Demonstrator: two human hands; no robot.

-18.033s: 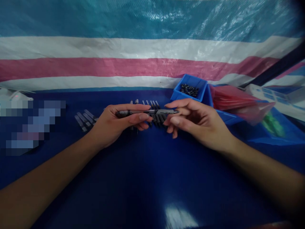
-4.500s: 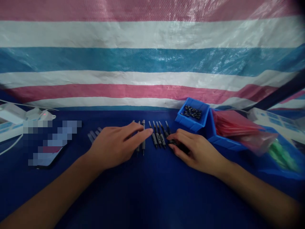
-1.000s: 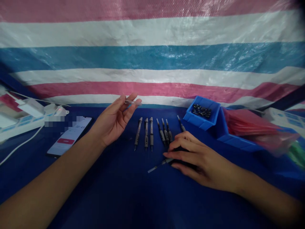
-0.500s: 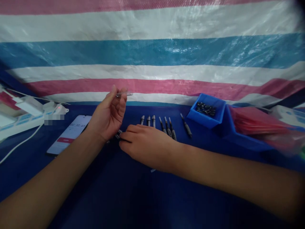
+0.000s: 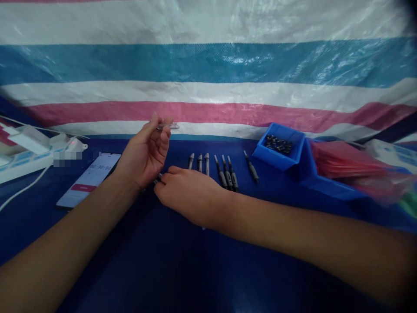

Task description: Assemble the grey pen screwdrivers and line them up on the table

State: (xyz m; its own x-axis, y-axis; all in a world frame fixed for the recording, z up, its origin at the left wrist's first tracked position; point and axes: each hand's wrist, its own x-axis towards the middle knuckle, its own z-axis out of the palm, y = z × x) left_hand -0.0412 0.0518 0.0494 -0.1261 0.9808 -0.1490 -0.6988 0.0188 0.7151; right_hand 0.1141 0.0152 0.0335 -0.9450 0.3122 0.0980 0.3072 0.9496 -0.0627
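Observation:
Raised over the table, my left hand [image 5: 148, 152] pinches a clear pen part [image 5: 172, 126] between thumb and fingers. Just below and to its right, my right hand [image 5: 187, 193] is low on the blue table with its fingers closed at small shiny parts [image 5: 158, 178]; what its fingertips grip is hidden. Beyond the right hand lie three clear pen barrels [image 5: 200, 161], partly covered by it. Beside them are three dark grips with refills [image 5: 229, 174]. One more dark grip with a refill [image 5: 252, 169] lies apart to the right.
A blue bin [image 5: 276, 161] holds small black parts. Next to it, a larger blue bin [image 5: 335, 188] holds red plastic bags [image 5: 348, 163]. On the left are a phone [image 5: 86, 182] showing a timer and a white power strip [image 5: 29, 163]. Striped sheeting [image 5: 208, 63] hangs behind.
The view has shifted slightly, moving the scene up and left. My right hand has moved a little left, uncovering more of the dark grips. My left hand still holds the clear part.

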